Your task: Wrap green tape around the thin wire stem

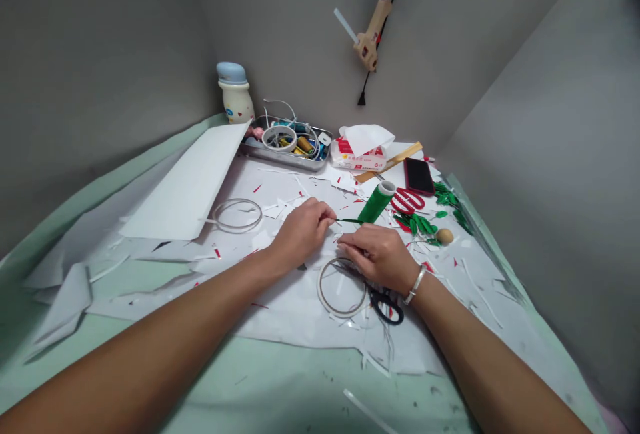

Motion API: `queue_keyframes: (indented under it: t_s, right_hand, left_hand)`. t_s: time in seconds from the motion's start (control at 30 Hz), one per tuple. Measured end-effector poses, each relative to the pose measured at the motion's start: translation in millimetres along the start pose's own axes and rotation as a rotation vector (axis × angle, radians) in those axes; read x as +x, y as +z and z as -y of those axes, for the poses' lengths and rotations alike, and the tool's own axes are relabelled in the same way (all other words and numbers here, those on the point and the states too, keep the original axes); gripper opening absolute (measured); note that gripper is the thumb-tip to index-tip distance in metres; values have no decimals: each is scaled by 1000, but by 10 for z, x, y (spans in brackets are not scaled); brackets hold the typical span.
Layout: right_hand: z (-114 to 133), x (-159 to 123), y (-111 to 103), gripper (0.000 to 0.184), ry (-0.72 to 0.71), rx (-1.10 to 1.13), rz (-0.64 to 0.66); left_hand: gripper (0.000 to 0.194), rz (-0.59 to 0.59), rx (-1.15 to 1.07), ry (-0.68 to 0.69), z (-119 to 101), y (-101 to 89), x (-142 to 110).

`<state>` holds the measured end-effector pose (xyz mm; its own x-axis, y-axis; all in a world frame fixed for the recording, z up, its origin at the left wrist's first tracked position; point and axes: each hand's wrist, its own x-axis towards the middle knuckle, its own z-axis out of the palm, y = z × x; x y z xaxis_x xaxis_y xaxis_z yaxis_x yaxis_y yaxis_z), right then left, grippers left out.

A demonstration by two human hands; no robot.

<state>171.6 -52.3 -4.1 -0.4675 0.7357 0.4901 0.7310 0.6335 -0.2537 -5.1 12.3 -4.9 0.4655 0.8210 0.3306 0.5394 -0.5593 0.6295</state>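
Observation:
My left hand (311, 226) is closed, with thumb and forefinger pinching the end of a thin green strip (352, 221). That strip runs right to the far side of my right hand (381, 254), by the foot of a green spool (376, 203) with a white core. My right hand has its fingers curled together; what lies in them is hidden. Under its wrist are the black-handled scissors (387, 306), partly covered by the hand. Close in front lies a roll of clear tape (320, 291) on white paper.
Behind stand a metal tray (285, 158) of spools and cords, a tissue pack (357, 155) and a cream bottle (237, 101). At right are red-handled scissors (407, 201), a phone (419, 175), green leaves (417, 223) and a wooden ball (445, 237). A glue gun (370, 44) hangs on the wall.

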Motion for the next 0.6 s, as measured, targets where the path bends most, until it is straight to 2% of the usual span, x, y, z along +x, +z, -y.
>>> queue_keyframes:
  t_s: [0.13,0.2,0.27,0.37,0.47,0.53,0.6]
  right_hand:
    - [-84,10,-65,17,62,24,-135]
    - [-162,7,-75,17,154,98,-204]
    - [-242,-5,-68,16,266,177,-246]
    - [-308,-31,-28,16,365,252,-186]
    - [-252,-38,28,16,272,210,-44]
    - [-162,-27,53,16,167,154,35]
    - [-72,-8,51,16,84,95,50]
  left_hand:
    - [18,145,93,133,-5,35,-45]
    - [18,236,38,196,-41,27,-61]
    - [17,265,-84,203,-88,0,-60]
    - [14,237,-309,58,-132,-43,-31]
    - [17,159,-453,-102,-108,-57,8]
    - [16,65,-395,-124,-64,-45,24]
    - [13,-7,-225,-88,-19,-23,23]
